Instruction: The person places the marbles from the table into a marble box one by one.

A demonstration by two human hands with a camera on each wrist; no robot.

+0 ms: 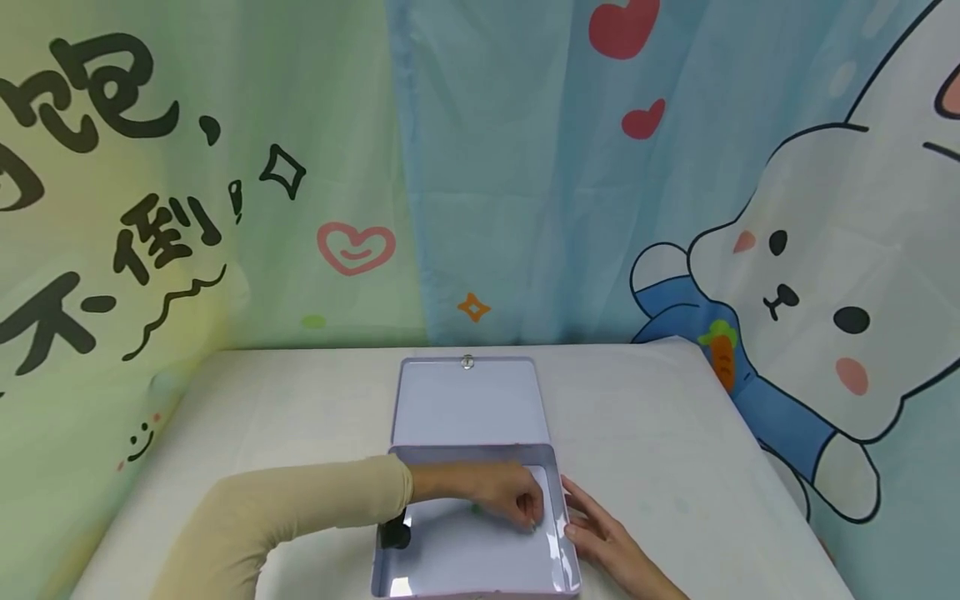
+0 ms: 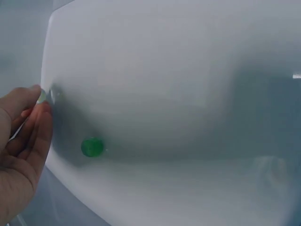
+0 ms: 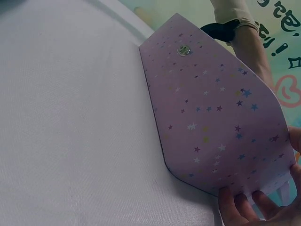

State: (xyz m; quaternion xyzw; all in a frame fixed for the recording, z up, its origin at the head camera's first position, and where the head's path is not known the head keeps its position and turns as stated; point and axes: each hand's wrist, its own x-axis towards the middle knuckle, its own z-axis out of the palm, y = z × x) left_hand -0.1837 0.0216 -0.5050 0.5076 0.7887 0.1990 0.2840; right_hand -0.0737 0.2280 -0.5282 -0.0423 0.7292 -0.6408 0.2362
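Inside the open box [image 1: 480,575], my left hand [image 1: 513,493] reaches to the right end of the tray floor. Between its thumb and fingertips it pinches a small pale translucent bead [image 2: 42,97], mostly covered by the fingers. A round green bead [image 2: 92,147] lies on the pale floor close to that hand. My right hand [image 1: 611,546] rests on the outside of the box's right wall, with extended fingers touching it. The right wrist view shows its fingertips [image 3: 230,207] against the pink, star-printed outer side [image 3: 211,117].
The box lid [image 1: 470,404] lies folded back, with a round metal lock [image 1: 467,362] at its far edge. A white cloth [image 1: 660,433] covers the table. Printed curtains [image 1: 510,183] hang behind and at both sides. The left wrist wears a black strap [image 1: 394,531].
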